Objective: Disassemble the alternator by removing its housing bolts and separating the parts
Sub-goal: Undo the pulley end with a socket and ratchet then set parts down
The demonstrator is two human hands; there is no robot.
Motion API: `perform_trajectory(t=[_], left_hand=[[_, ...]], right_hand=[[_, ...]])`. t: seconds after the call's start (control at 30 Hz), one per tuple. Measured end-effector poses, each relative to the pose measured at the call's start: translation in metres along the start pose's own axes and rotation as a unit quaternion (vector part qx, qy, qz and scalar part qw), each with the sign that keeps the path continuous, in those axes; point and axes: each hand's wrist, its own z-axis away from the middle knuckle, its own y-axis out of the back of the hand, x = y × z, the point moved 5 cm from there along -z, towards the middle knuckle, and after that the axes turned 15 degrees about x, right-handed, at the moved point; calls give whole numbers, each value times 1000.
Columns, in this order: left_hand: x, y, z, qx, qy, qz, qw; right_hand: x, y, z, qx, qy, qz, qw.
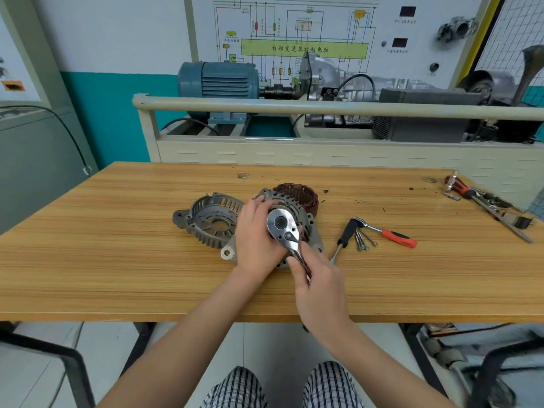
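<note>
Behind the wooden table (117,245) stands a training bench with a blue electric motor (217,81) and a wiring diagram board (294,30) on the far wall. At the middle of the table lies the alternator body (297,201), its copper stator winding (300,194) showing at the far side. My left hand (256,234) lies over the near left part of the body, fingers curled round it to hold it down. My right hand (318,287) grips the handle of a chrome ratchet wrench (284,226), thumb along the shaft; the ratchet head sits on top of the alternator's centre. What it is seated on I cannot tell, as the head covers it. Just left of the body, touching it, rests a separated housing cover (209,219), open side up. To the right lie a second ratchet with a red handle (385,232), a black-handled tool (344,237) and several loose bolts (365,241) beside them. More tools (482,201) lie at the far right edge.
</note>
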Motion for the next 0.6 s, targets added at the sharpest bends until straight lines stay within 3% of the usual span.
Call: perform_trajectory(t=[0.1, 0.23, 0.33, 0.6], left_hand=[[-1, 4, -2, -23, 7, 23, 999], [-8, 16, -6, -94, 9, 129, 987], [-7, 18, -11, -83, 43, 185, 978], [-1, 11, -19, -106, 31, 187, 976]], right_hand=[[5, 2, -1, 11, -10, -17, 1000], [14, 12, -15, -9, 33, 16, 999], [18, 14, -23, -42, 52, 10, 998], [28, 23, -54, -127, 107, 21, 986]])
